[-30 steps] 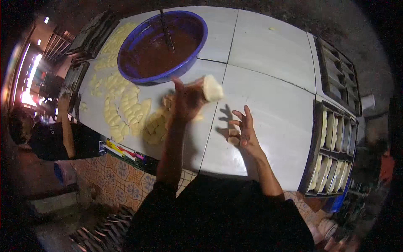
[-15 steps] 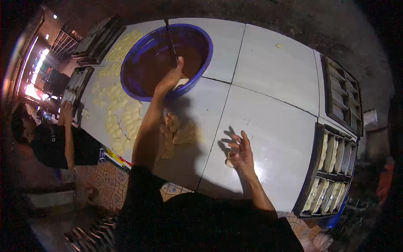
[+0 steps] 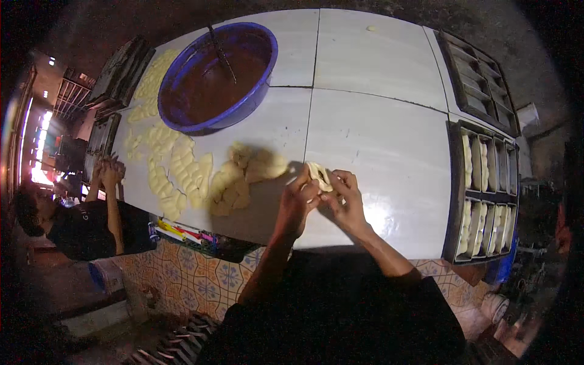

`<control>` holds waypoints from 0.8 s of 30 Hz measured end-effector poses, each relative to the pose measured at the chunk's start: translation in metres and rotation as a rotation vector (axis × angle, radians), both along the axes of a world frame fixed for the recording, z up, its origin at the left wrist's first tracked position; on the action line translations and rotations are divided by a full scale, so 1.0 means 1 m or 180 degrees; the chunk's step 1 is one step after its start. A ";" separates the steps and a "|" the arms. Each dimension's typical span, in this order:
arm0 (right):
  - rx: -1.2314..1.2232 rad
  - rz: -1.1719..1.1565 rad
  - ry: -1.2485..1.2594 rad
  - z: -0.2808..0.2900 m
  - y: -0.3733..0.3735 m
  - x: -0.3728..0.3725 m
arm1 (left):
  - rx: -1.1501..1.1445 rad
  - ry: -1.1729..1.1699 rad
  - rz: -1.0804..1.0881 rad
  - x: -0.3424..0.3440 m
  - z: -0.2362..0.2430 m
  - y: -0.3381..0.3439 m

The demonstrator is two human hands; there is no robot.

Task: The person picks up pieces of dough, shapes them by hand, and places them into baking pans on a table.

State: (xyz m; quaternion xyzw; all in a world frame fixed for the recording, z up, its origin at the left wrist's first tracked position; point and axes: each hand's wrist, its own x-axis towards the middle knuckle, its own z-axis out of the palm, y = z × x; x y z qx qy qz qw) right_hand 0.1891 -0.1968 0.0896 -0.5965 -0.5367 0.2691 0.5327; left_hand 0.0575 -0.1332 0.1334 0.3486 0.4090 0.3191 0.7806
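Between my two hands, just above the white tiled table, is a small pale piece of dough with a dark filling showing in its middle. My left hand pinches its left side. The fingers of my right hand close on its right edge. Left of my hands lie many flat dough pieces, some in shadow. Beyond them stands a blue basin holding a brown filling, with a dark stick leaning in it.
Metal baking moulds at the right edge hold long dough strips in several slots; another mould stands behind. At the left, a co-worker holds both hands near dark trays. Colourful packets sit below the table edge.
My left hand has left the basin and come down to the right. Both hands now meet on the dough piece, and its filling shows. The view has shifted.
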 end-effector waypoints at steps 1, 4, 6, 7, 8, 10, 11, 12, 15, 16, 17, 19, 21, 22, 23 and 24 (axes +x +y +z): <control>0.0205 0.0121 -0.0604 0.003 -0.006 0.002 | -0.0120 0.0140 0.0003 -0.002 0.001 -0.006; 0.0485 0.0177 -0.0235 0.012 -0.015 0.013 | 0.1491 0.1053 -0.0661 -0.002 0.000 -0.025; 0.0355 -0.0036 0.0807 0.019 -0.019 0.018 | 0.1431 0.0738 -0.0530 0.001 -0.003 -0.036; 0.0269 -0.0116 0.1295 0.022 -0.023 0.020 | 0.1140 0.0372 -0.0544 0.003 -0.005 -0.041; 0.0339 0.0025 0.1092 0.024 -0.025 0.022 | 0.1137 0.0482 -0.0569 0.004 -0.007 -0.044; 0.0342 0.0357 0.0559 0.027 -0.039 0.020 | 0.1393 0.0471 -0.0465 0.006 -0.013 -0.051; 0.0218 0.0372 -0.0100 0.027 -0.049 0.018 | 0.1388 0.0467 -0.0586 0.006 -0.015 -0.054; 0.0082 0.0500 0.0356 0.026 -0.052 0.016 | 0.0953 0.0430 -0.0406 0.007 -0.018 -0.058; -0.0542 0.0027 0.0892 0.022 -0.062 0.016 | 0.0663 0.0371 -0.0071 0.010 -0.025 -0.064; -0.0623 0.0081 0.0813 0.020 -0.064 0.016 | 0.0894 0.0713 -0.0348 0.011 -0.026 -0.064; -0.0581 0.0153 0.0906 0.020 -0.064 0.018 | 0.0973 0.1038 -0.0715 0.011 -0.026 -0.065; -0.0380 -0.0060 -0.0045 0.019 -0.066 0.024 | 0.1826 0.1092 -0.0875 0.010 -0.025 -0.065; -0.1594 0.0944 0.1516 0.021 -0.068 0.033 | 0.1640 0.0057 -0.0795 0.006 -0.024 -0.065; -0.1842 0.1432 0.1978 0.021 -0.070 0.034 | 0.1218 -0.0006 -0.0884 0.002 -0.023 -0.065; -0.2080 0.1701 0.2377 0.021 -0.070 0.037 | 0.1009 0.0080 -0.0930 0.002 -0.023 -0.064; -0.1721 0.1602 0.2012 0.020 -0.069 0.042 | 0.1290 -0.0023 -0.0554 0.001 -0.025 -0.061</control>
